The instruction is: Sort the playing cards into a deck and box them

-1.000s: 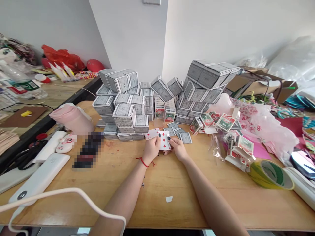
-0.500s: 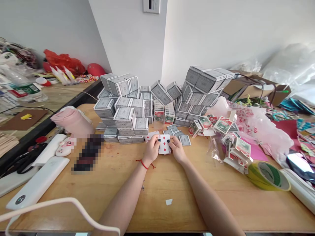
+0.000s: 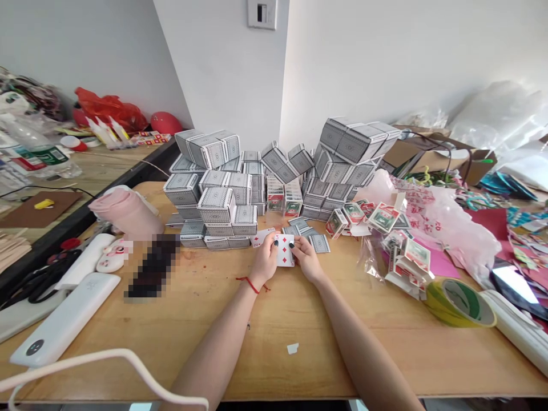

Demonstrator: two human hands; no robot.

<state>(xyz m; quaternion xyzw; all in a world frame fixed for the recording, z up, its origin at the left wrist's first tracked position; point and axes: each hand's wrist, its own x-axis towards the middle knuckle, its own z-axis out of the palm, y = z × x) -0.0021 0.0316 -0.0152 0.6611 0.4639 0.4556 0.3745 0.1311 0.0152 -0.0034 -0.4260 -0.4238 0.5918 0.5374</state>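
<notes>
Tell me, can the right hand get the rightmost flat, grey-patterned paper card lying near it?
Probably yes: the flat, grey-patterned paper card lies just beyond the right hand, with no box between them. That hand grips the white playing card with red diamonds, but the left hand holds it too.

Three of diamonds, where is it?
Near the centre of the head view, the three of diamonds is held by the left hand and right hand, below and left of the loose grey-backed cards.
</notes>
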